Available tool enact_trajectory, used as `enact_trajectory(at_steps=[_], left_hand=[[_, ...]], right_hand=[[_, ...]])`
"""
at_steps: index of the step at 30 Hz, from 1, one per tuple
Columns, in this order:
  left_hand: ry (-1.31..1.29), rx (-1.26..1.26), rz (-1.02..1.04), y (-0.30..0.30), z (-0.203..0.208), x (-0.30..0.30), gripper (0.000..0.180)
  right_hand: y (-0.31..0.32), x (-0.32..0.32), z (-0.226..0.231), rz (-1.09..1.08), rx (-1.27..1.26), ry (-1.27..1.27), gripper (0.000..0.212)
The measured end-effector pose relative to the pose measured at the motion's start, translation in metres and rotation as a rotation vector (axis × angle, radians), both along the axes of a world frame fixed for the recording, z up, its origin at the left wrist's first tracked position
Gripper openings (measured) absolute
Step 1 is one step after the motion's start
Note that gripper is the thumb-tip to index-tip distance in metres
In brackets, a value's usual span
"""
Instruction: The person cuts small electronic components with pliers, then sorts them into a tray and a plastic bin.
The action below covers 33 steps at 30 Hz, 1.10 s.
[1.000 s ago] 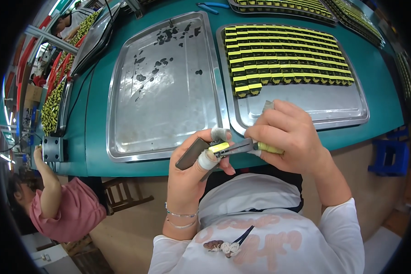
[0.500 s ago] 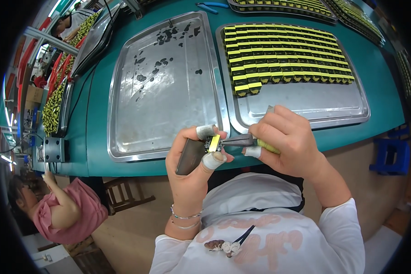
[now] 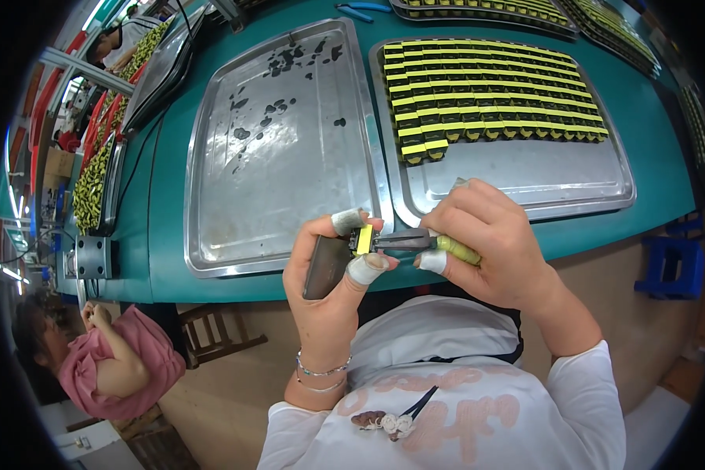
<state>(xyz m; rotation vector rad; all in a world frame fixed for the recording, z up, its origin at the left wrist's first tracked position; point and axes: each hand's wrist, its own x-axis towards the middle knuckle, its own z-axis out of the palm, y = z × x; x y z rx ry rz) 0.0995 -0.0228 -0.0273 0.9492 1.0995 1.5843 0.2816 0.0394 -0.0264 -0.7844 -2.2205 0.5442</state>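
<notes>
My left hand [image 3: 325, 274], with tape on its thumb and a finger, pinches a small black component with a yellow band [image 3: 364, 240]. A flat dark grey plate [image 3: 326, 268] lies against that palm. In my right hand [image 3: 489, 239], also taped at the thumb, is a pair of long-nosed pliers [image 3: 406, 240] with yellow-green handles. The pliers' tips reach the component's right side; whether they grip a part of it is too small to tell. Beyond my right hand, a metal tray [image 3: 517, 184] bears rows of similar yellow-and-black components [image 3: 493, 102].
A metal tray [image 3: 290, 172] with dark wet spots lies left on the green table [image 3: 168, 196]. Blue-handled pliers [image 3: 360, 11] and more filled trays [image 3: 486, 17] are at the back. A person in pink [image 3: 121, 360] sits left; a blue stool [image 3: 670, 266] stands right.
My hands have shifted very slightly, and the pliers stay at the component's side. The person in pink has drawn a hand back from the table device.
</notes>
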Motion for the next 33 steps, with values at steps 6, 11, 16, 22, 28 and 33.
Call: enact_trajectory(at_steps=[6, 11, 16, 22, 28, 33], left_hand=[[0.047, 0.042, -0.040, -0.001, 0.000, -0.002, 0.036], [0.043, 0.079, 0.000, -0.001, -0.002, 0.003, 0.036], [-0.044, 0.076, -0.061, 0.001, -0.002, 0.003, 0.036], [-0.149, 0.023, -0.228, 0.000, 0.005, 0.006, 0.047], [-0.128, -0.023, -0.245, 0.001, 0.008, 0.012, 0.047], [-0.084, 0.011, -0.132, 0.007, -0.002, 0.003, 0.049]], right_hand=[[0.000, -0.002, -0.001, -0.036, 0.109, 0.009, 0.023], [-0.004, -0.001, 0.000, -0.070, 0.104, -0.020, 0.026], [0.000, 0.001, 0.000, -0.058, 0.013, 0.060, 0.025], [0.003, -0.006, 0.003, 0.134, -0.373, 0.392, 0.028], [-0.006, -0.016, 0.012, 0.315, -1.082, 0.618, 0.021], [-0.010, -0.021, 0.000, 0.246, -0.950, 0.814, 0.033]])
